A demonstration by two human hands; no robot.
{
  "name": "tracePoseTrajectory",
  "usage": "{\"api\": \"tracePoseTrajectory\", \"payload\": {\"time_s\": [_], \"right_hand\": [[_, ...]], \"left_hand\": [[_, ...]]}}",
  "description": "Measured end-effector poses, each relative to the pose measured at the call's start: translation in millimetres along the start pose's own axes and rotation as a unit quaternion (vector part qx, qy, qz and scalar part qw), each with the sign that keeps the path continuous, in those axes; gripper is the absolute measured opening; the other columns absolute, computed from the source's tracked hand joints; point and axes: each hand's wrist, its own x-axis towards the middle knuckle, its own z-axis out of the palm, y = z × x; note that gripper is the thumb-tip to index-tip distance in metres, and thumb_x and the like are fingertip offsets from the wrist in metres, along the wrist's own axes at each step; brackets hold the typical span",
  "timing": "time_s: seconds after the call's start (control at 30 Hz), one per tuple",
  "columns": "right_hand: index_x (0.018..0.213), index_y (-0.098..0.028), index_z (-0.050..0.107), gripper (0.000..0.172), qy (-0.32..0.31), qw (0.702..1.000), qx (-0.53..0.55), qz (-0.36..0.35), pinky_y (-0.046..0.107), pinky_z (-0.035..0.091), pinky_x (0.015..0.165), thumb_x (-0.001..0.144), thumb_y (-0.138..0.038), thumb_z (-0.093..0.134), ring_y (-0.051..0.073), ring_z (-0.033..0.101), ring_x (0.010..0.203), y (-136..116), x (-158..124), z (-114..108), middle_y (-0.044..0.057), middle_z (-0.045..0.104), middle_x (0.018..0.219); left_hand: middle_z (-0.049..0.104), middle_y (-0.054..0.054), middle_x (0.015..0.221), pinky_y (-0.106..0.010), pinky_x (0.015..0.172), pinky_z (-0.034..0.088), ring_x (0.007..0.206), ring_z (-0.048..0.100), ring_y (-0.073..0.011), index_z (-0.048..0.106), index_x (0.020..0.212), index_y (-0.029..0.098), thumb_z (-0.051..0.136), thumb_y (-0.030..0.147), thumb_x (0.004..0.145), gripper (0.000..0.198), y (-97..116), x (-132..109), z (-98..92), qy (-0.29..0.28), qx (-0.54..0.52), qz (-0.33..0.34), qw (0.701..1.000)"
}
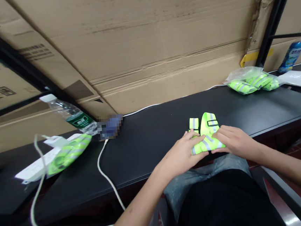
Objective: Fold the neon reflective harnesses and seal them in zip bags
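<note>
A folded neon-yellow reflective safety vest (207,136) lies on the black table (148,152), with grey reflective stripes and a dark strap loop on top. My left hand (182,156) presses its fingers on the vest's lower left side. My right hand (234,141) lies on the lower right side, its fingertips nearly meeting those of my left hand. A narrower strip of the same vest stands out at the upper left, beyond my left fingers.
Bagged yellow vests (253,82) lie at the far right. Another bagged vest (69,153) rests on a white power strip (36,165) at left, near a water bottle (71,114). A white cable (105,169) crosses the table and hangs over its front edge. Cardboard sheets (144,39) stand behind.
</note>
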Motion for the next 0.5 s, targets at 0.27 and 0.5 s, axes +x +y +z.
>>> {"api": "tracePoseTrajectory", "payload": {"time_s": [0.27,0.5], "right_hand": [[0.089,-0.021,0.06,0.049,-0.112,0.967,0.183,0.139,0.03,0.037,0.058,0.097,-0.066,0.041,0.018,0.054,0.062,50,44,-5,0.002,0.062,0.074],[0.104,-0.021,0.06,0.044,-0.069,0.959,0.224,0.16,0.04,0.047,0.082,0.102,-0.056,0.033,0.025,0.058,0.092,59,42,11,0.008,0.063,0.096]], "left_hand": [[0.071,0.001,0.095,-0.035,0.077,0.049,0.083,0.066,-0.0224,0.067,0.104,0.028,0.062,0.058,0.087,0.035,-15,44,-32.2,0.026,0.008,-0.048,0.998],[0.07,0.001,0.096,-0.029,0.073,0.044,0.085,0.063,-0.0193,0.074,0.092,0.027,0.063,0.064,0.082,0.04,-31,63,-33.6,0.048,-0.035,-0.071,0.996]]}}
